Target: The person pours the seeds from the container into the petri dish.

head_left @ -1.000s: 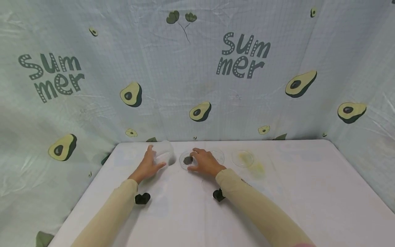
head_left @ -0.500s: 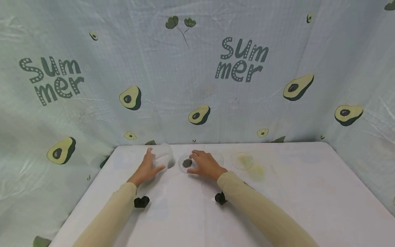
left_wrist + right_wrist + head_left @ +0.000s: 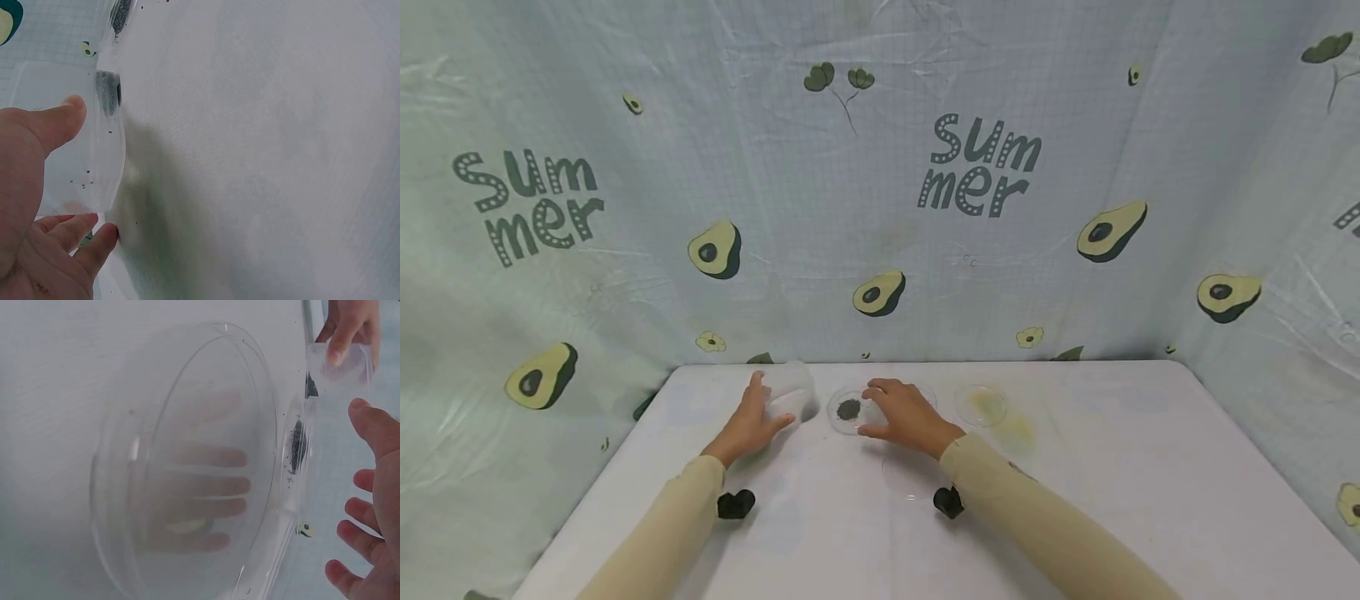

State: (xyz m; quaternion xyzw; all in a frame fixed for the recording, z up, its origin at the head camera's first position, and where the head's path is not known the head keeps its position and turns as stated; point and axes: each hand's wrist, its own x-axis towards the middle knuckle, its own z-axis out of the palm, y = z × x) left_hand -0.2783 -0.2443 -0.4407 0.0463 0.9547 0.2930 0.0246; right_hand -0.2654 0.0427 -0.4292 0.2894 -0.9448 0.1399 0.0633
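My left hand holds a translucent plastic container against the table, thumb on one side and fingers on the other. Dark granules cling inside near one edge of it. To its right, a clear petri dish bears a small heap of dark granules, also visible in the right wrist view as a dark heap. My right hand hovers at that dish's right side with loosely bent, spread fingers; nothing is between them.
A second clear dish is partly hidden behind the right hand. Further right lies a dish with yellow powder, a yellow stain beside it. A clear round dish or lid lies nearer. A printed curtain hangs behind the table.
My right hand has drawn slightly right off the granules, so more of the heap shows. My left hand stays at the container. The head view has tilted up a little.
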